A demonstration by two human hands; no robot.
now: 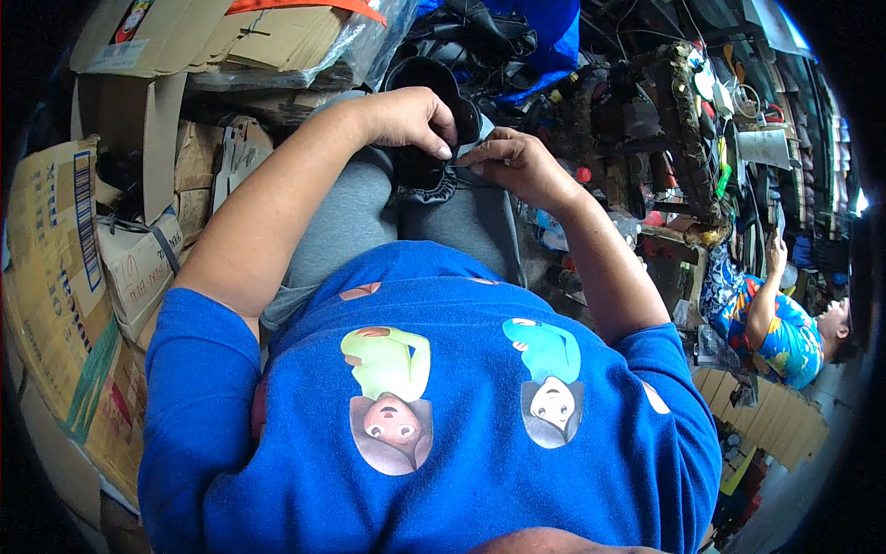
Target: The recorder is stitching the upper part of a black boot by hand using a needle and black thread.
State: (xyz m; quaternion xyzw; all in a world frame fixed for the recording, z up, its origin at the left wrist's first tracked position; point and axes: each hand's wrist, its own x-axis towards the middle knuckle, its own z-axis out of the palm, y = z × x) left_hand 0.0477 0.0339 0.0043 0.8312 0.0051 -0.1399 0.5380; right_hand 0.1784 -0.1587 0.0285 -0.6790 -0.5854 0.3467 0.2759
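Observation:
A black shoe, its curved opening facing up, rests between my grey-trousered thighs. My left hand reaches over its near side, thumb and fingers closed on its edge. Close by on the right, my right hand has thumb and forefinger pinched together at the shoe's near end. Whatever lies in that pinch is too small to make out. Gathered dark material hangs below the fingertips, over my lap.
Cardboard boxes are stacked along my left. Black shoes or pieces lie ahead beside a blue plastic sheet. Cluttered shelves stand to the right, where another person in a colourful shirt sits with a hand raised.

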